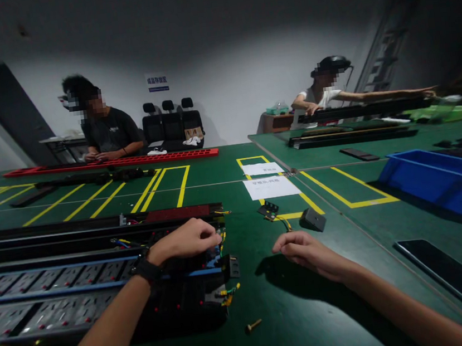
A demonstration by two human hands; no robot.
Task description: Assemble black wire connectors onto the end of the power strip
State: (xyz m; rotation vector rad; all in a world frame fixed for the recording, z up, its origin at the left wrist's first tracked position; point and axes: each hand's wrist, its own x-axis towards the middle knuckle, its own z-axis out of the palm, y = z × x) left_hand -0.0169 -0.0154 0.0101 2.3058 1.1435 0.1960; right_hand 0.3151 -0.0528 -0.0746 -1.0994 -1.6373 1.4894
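My left hand (186, 239), with its fingers curled closed, is at the right end of the black power-socket strips (67, 277). Yellow-green wires (223, 242) stick out close to its fingertips; whether it grips them or something small is hidden. A black end piece (233, 266) sits at a strip's end just below. My right hand (308, 250) hovers over the green table, fingers bent and pressed together around something too small to make out, if anything. Beyond it lie a black end cap (312, 219) and a black part with yellow wires (270, 211).
A brass-coloured screw (253, 325) lies near the front. On the right are a dark phone (455, 280) and a blue bin (442, 180). White paper sheets (270, 187) lie ahead. Two people work across the table, one by a red rail (128, 162), one handling black bars (366, 110).
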